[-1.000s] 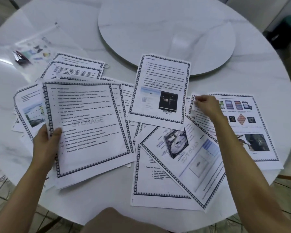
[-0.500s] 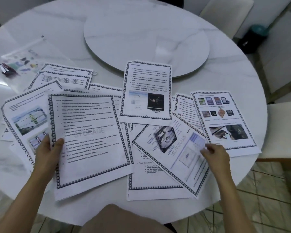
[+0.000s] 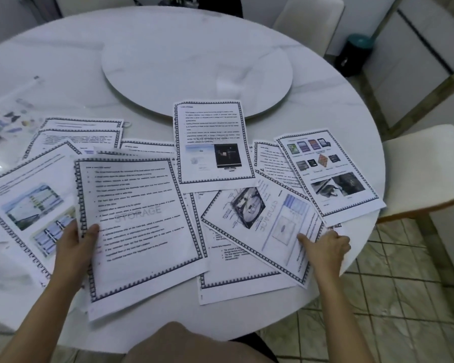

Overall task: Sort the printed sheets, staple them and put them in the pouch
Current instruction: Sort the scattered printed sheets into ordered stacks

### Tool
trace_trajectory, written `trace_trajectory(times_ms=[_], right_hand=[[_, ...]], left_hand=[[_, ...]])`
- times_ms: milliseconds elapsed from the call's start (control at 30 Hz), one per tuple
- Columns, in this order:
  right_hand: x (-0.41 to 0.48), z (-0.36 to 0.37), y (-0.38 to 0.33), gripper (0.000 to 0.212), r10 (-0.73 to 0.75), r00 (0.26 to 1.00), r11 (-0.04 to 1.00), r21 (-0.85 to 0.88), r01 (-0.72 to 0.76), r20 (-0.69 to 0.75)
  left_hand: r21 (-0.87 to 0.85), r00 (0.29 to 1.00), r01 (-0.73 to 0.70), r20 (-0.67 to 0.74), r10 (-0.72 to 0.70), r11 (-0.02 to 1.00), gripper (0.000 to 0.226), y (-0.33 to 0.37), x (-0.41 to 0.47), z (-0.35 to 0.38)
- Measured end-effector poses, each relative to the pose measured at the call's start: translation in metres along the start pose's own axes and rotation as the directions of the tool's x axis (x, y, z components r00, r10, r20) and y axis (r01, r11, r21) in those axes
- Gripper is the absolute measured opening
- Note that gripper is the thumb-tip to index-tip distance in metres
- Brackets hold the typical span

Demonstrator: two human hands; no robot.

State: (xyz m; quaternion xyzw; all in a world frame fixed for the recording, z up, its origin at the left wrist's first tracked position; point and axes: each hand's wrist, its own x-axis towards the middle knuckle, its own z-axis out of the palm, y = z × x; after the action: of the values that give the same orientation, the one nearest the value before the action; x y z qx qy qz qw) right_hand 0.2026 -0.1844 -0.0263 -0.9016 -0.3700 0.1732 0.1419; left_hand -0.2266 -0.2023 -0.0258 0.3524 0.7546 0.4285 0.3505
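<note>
Several printed sheets with patterned borders lie spread over the near half of the round white table [image 3: 325, 82]. My left hand [image 3: 75, 247] grips the left edge of a text sheet marked STORAGE [image 3: 139, 221], thumb on top. My right hand [image 3: 325, 246] pinches the right corner of a tilted sheet with a disk-drive picture [image 3: 260, 226], thumb on its face. A clear plastic pouch [image 3: 8, 119] lies at the far left, with a dark object at its left edge, maybe the stapler.
A raised round turntable [image 3: 194, 66] fills the table's middle. A sheet with colourful card pictures [image 3: 328, 171] hangs near the right table edge. White chairs [image 3: 419, 163] stand to the right, and a dark bin [image 3: 354, 56] sits behind. My knee [image 3: 194, 344] shows below.
My right hand drew back from the card-picture sheet at the right to the near right corner of the disk-drive sheet. My left hand kept holding the STORAGE sheet.
</note>
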Motion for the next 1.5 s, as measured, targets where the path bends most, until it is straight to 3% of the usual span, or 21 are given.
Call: trace_trajectory(times_ms=[200,300,433,567,700,867,1167,1500], right_hand=[[0.003,-0.001,-0.008,0.075,0.134,0.991,0.987,0.085,-0.135,0.018],[0.009,-0.003,-0.006,0.055,0.186,0.982,0.964,0.193,-0.185,0.012],[0.007,-0.011,0.000,0.026,0.116,0.993,0.927,0.356,-0.118,0.025],[-0.009,-0.026,-0.003,0.007,-0.040,0.997,0.876,0.478,0.068,-0.069],[-0.012,-0.059,-0.011,0.003,-0.203,0.973,0.879,0.418,0.231,-0.111],[0.000,-0.124,-0.028,0.021,-0.295,0.927,0.898,0.264,0.351,-0.231],[0.027,-0.178,-0.073,0.023,-0.442,0.896,0.897,-0.020,0.441,-0.050],[0.069,-0.189,-0.128,0.026,-0.553,0.832,0.826,-0.099,0.554,0.044]], left_hand=[[-0.006,0.999,-0.023,0.042,0.023,1.000,0.033,0.000,-0.002,0.004],[0.008,0.998,-0.032,0.057,0.032,0.999,0.032,0.001,-0.001,0.003],[0.016,0.997,-0.013,0.070,0.012,1.000,0.031,0.002,0.002,-0.002],[0.032,0.996,-0.024,0.084,0.021,0.999,0.033,0.005,0.003,-0.004],[0.027,0.994,-0.042,0.102,0.039,0.999,0.034,0.007,0.003,-0.006],[0.051,0.989,-0.071,0.135,0.063,0.996,0.032,0.010,0.005,-0.007],[0.097,0.990,-0.060,0.136,0.046,0.993,0.033,0.016,0.006,-0.011],[0.104,0.994,-0.093,0.072,0.086,0.990,0.029,0.031,-0.005,-0.024]])
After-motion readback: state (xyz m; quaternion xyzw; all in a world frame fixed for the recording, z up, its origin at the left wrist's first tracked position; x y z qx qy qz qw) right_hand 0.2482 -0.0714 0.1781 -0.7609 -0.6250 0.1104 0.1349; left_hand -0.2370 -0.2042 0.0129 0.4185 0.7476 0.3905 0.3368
